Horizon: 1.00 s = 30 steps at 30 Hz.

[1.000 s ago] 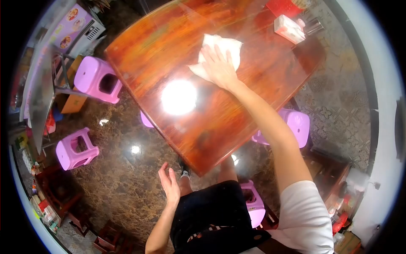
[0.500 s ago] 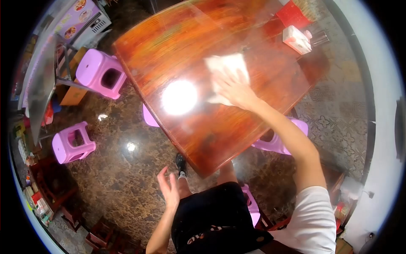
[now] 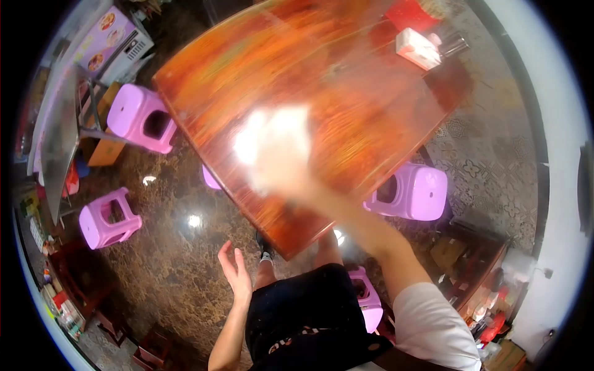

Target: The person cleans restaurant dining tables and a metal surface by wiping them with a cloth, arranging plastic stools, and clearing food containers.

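My right hand lies on a white cloth on the wooden table, close to its left edge. Motion and a bright glare smear the hand, so its fingers cannot be made out. Below the table's near corner, my left hand hangs in the air over the floor, fingers apart and holding nothing.
At the table's far right stand a tissue box, a red container and a clear glass. Pink stools stand left, lower left, right and near my legs.
My right hand and the white cloth have moved left and toward me across the tabletop, into the glare. My left hand stays low with its fingers apart. The view has shifted slightly.
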{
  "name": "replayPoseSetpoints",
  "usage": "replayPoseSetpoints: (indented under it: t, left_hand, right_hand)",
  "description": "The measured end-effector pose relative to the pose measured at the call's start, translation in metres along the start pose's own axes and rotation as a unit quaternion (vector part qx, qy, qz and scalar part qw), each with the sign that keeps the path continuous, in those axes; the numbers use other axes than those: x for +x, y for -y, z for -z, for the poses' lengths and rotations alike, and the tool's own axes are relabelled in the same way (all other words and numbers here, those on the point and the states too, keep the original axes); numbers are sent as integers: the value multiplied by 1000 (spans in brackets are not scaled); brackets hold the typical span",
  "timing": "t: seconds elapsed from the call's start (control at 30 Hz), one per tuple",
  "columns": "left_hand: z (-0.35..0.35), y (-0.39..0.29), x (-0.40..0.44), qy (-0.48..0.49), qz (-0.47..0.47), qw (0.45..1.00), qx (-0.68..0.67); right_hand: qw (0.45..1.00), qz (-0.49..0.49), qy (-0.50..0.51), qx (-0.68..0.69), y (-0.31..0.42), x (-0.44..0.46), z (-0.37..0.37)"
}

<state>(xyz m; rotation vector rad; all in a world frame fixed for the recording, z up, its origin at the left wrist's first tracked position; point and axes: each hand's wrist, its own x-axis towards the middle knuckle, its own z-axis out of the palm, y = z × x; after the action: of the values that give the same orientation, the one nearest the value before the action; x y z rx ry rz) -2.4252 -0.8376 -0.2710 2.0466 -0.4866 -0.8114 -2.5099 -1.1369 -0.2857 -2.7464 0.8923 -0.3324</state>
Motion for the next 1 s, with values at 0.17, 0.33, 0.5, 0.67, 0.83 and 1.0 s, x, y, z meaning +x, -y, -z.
replayPoseSetpoints:
  t: [0.17,0.33,0.5,0.67,0.83,1.0]
  left_hand:
    - [-49,-62,22,12,-58,997,56]
    - [-114,-49,46,-63,-55,990,115]
    - [-125,-58,43,-87,-53,988,116]
    - [-113,-49,44,-53,-84,994,45]
    - [-54,-15,36,276,78,933,-216]
    - [-7,41,4,406,248,857,-199]
  right_hand:
    - [983,156,-4,92,-45,-83,29]
    - [892,-405,-2,-200,-334,-133,98]
    - [800,-530,-269,-78,-275,-141,62]
    - [901,-409,-137,-49,28,-165,7]
    - [958,-267,-103,8,181,-167,-44]
    - [994,-30,-32,-98,151,-184,-11]
